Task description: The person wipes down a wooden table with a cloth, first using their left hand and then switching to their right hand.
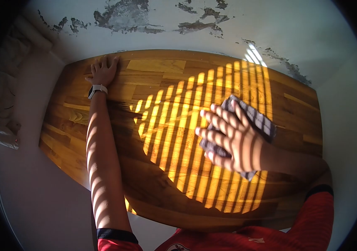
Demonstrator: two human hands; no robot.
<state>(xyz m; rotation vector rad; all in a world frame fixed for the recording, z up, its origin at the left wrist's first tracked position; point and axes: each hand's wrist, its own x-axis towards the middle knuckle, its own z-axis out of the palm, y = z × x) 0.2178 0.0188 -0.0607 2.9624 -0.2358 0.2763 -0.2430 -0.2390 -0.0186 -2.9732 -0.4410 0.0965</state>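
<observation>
My left hand (103, 72) lies flat with fingers spread at the far left edge of the wooden tabletop (145, 90). It holds nothing, and a watch with a pale band (98, 88) circles that wrist. Over on the right, my right hand (235, 138) rests palm down on a dark grey folded cloth (262, 123). Its fingers are stretched out and apart, with their tips reaching past the cloth onto the wood. Part of the cloth is hidden under the palm; its corners show above and below the hand.
Behind the tabletop stands a white wall (166, 39) with peeling grey patches (122, 16). Striped sunlight falls across the wood and my right hand. Pale fabric (3, 92) is at the left. My body in a red shirt is against the near edge.
</observation>
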